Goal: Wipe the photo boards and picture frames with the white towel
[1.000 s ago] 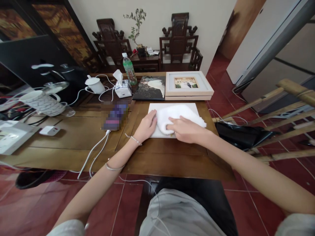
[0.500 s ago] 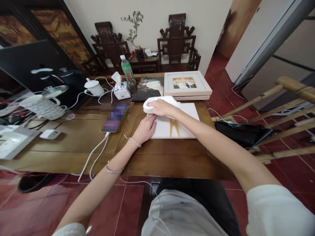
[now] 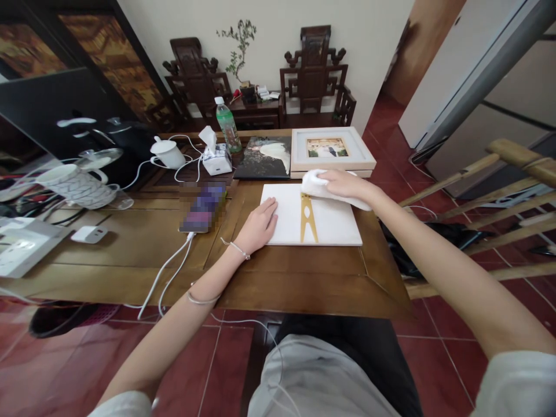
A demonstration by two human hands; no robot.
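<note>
A white rectangular panel (image 3: pixel 286 223) lies flat on the wooden table in front of me. A gold-coloured fitting with two legs and a diamond-shaped hole (image 3: pixel 308 223) runs down its middle; it looks like a frame's stand. My left hand (image 3: pixel 259 225) rests flat with fingers stretched over the panel's left edge. Closed on a folded white cloth (image 3: pixel 313 184), my right hand (image 3: pixel 346 185) presses near the panel's top right. The cloth covers part of the far edge and touches the fitting's upper end.
Behind the panel sit a dark photo panel (image 3: pixel 260 165) and a white picture frame (image 3: pixel 365 152). To the left are a phone (image 3: pixel 203 208) on a cable, a tissue box (image 3: pixel 218 162), a green-labelled bottle (image 3: pixel 228 127) and a patterned mug (image 3: pixel 78 188). A bamboo rack (image 3: pixel 478 174) stands at right.
My right hand has slid the cloth from the panel's upper left to its upper right, uncovering more of the gold fitting. My left hand stays about where it was.
</note>
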